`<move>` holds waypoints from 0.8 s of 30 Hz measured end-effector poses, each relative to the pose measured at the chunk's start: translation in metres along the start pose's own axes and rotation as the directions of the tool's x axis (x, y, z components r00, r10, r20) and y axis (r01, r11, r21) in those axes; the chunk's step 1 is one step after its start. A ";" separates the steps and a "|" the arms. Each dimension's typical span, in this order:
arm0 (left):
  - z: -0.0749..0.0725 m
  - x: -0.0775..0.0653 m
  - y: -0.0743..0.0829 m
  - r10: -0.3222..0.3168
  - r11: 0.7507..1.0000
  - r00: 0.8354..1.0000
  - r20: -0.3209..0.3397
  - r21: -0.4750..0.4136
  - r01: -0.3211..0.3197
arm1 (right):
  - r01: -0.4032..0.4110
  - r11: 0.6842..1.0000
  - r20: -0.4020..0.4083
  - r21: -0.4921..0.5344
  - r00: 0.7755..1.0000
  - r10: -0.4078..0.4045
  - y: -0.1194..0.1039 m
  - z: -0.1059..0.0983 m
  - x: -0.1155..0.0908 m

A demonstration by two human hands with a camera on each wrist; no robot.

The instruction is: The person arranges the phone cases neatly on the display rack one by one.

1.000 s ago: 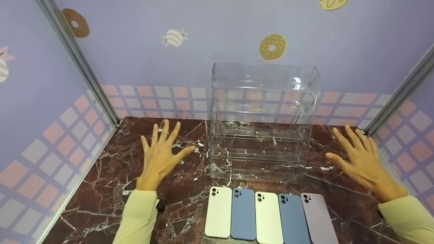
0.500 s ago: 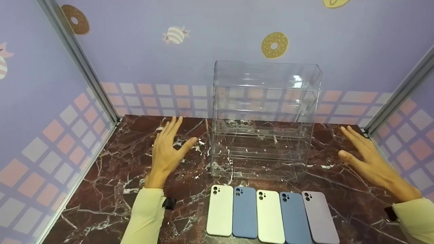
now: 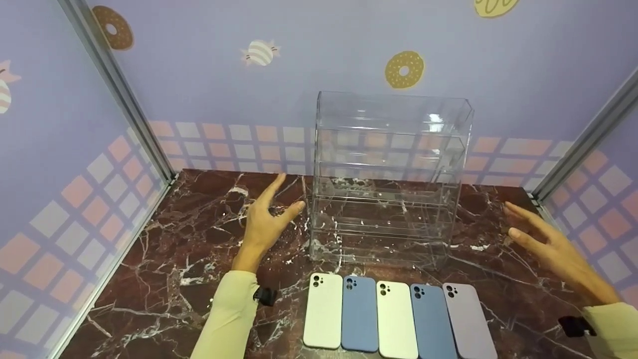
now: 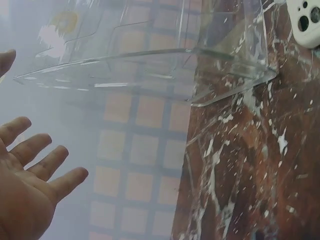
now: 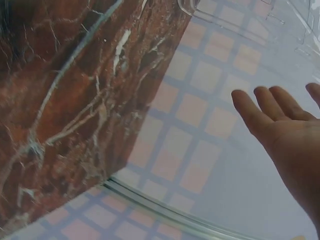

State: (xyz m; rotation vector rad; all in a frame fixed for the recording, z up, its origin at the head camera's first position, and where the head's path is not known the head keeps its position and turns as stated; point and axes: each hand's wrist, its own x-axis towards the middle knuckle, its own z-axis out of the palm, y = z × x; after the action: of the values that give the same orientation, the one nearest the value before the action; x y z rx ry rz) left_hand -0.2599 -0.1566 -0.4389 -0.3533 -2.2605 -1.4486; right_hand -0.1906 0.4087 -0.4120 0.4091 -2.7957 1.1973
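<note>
A clear plastic tiered rack (image 3: 389,199) stands upright on the marbled tabletop near the back wall. In front of it several phone cases lie side by side: a white case (image 3: 323,311), a blue case (image 3: 360,314), a second white case (image 3: 397,321), a second blue case (image 3: 432,321) and a lilac case (image 3: 470,321). My left hand (image 3: 264,222) is just left of the rack, thumb spread from straight fingers, holding nothing. Out to the right of the rack, my right hand (image 3: 553,247) has its fingers extended and holds nothing. The left wrist view shows the rack's side (image 4: 150,75) beyond the fingers.
Patterned panels enclose the dark red marbled tabletop (image 3: 164,279): a back wall (image 3: 199,75), a left wall (image 3: 55,149) and a right wall (image 3: 608,199). Metal corner posts, such as the left post (image 3: 119,94), join them.
My left hand has moved right, closer to the rack, and turned edge-on. My right hand has shifted slightly right and down, its fingers drawn together. The rack and phone cases stay put.
</note>
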 end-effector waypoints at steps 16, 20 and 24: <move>0.033 0.001 -0.012 -0.032 0.997 0.999 0.041 -0.076 0.035 | 0.040 0.981 0.051 0.188 0.997 -0.050 0.025 0.026 -0.006; 0.039 0.001 -0.014 -0.057 0.991 0.997 0.051 -0.115 0.062 | 0.001 0.985 0.069 0.173 0.998 -0.013 0.029 0.031 -0.007; 0.044 0.001 -0.017 -0.071 0.993 0.997 0.040 -0.093 0.074 | -0.023 0.981 0.094 0.194 0.996 0.005 0.032 0.037 -0.009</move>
State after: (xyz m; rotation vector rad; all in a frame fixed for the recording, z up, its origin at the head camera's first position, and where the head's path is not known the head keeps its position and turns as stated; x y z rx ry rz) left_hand -0.2776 -0.1236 -0.4676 -0.3319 -2.2601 -1.6019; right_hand -0.1894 0.4057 -0.4616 0.4706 -2.7710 1.4996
